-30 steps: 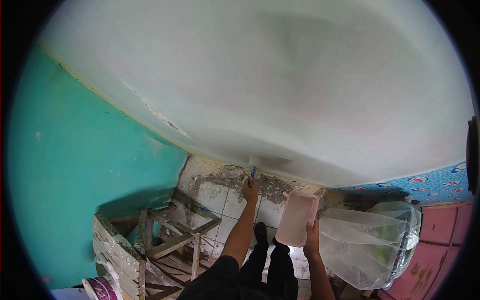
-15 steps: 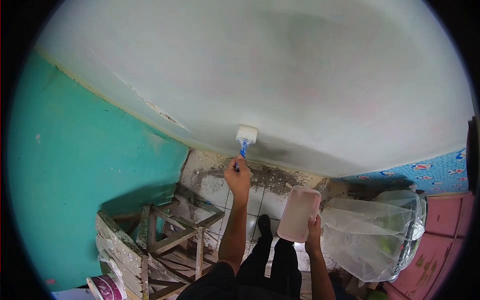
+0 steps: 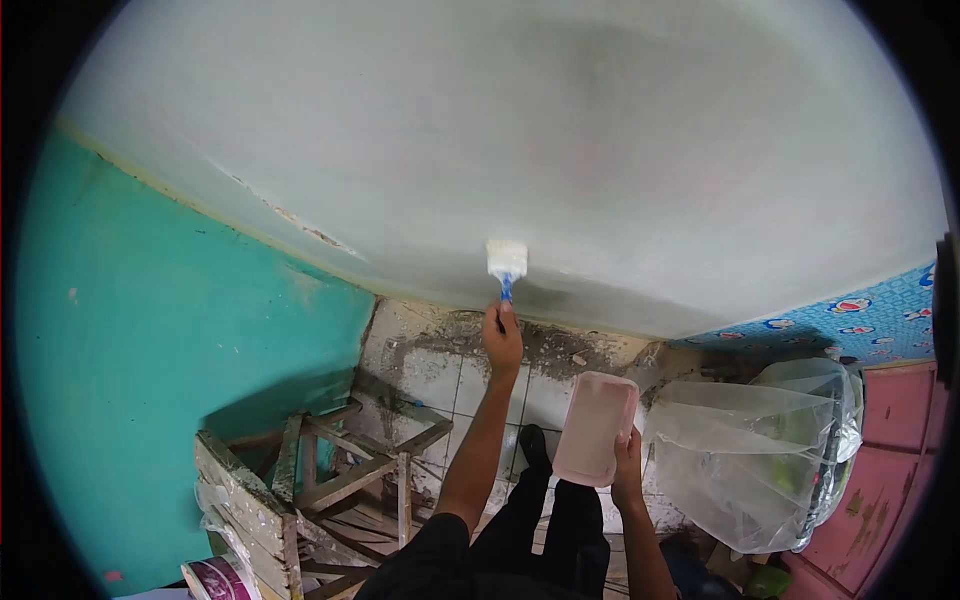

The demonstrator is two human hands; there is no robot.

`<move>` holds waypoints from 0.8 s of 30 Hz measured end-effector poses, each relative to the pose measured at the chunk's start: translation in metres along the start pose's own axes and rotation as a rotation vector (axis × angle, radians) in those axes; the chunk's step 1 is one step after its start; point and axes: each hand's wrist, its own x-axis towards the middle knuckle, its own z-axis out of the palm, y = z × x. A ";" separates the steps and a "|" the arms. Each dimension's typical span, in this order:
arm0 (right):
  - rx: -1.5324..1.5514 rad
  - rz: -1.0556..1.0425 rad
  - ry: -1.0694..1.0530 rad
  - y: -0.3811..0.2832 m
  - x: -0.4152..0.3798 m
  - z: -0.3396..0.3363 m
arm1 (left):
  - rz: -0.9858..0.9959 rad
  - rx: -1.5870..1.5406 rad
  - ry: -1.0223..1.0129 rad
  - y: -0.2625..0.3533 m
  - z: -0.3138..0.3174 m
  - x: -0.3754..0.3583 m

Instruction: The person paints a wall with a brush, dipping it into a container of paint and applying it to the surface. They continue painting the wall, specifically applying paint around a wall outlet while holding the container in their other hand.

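My left hand is closed round the blue handle of a paintbrush. Its wide, whitish head lies against the pale wall, low down above the floor. At my right side, my right hand grips the edge of a pinkish rectangular plastic container with pale contents. The container is held over the floor, in front of my legs. A darker, damp-looking patch runs along the lower wall to the right of the brush.
A paint-spattered wooden stand is at the left, by the turquoise wall, with a paint bucket behind it. Plastic sheeting covers something at the right, near a pink cabinet. The tiled floor is dirty along the wall.
The brush and my left hand have moved slightly right and up along the wall, and the brush head now faces me more squarely. My right hand keeps the container nearly still.
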 end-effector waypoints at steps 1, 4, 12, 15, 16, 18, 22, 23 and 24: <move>-0.013 -0.003 0.003 -0.001 -0.001 -0.002 | -0.036 0.134 -0.001 -0.022 0.002 -0.012; -0.004 0.008 0.024 0.000 0.002 -0.011 | -0.141 0.487 -0.023 -0.076 0.005 -0.038; -0.047 -0.047 0.101 -0.001 -0.001 -0.041 | -0.463 0.642 -0.180 -0.210 0.000 -0.056; -0.007 -0.030 0.115 -0.003 -0.004 -0.042 | -0.568 0.394 -0.183 -0.193 0.008 -0.036; 0.009 -0.023 0.119 -0.002 -0.006 -0.042 | -0.595 0.309 -0.157 -0.176 0.010 -0.030; 0.041 -0.019 0.123 0.000 -0.005 -0.043 | -0.621 0.196 -0.131 -0.106 0.020 -0.017; 0.027 -0.011 0.104 0.000 -0.007 -0.042 | -0.503 0.044 -0.094 0.007 0.020 -0.015; 0.022 -0.009 0.102 -0.005 -0.009 -0.038 | -0.476 0.000 -0.074 0.044 0.018 -0.015; 0.017 -0.012 0.100 -0.015 -0.011 -0.031 | -0.446 -0.047 -0.056 0.088 0.017 -0.014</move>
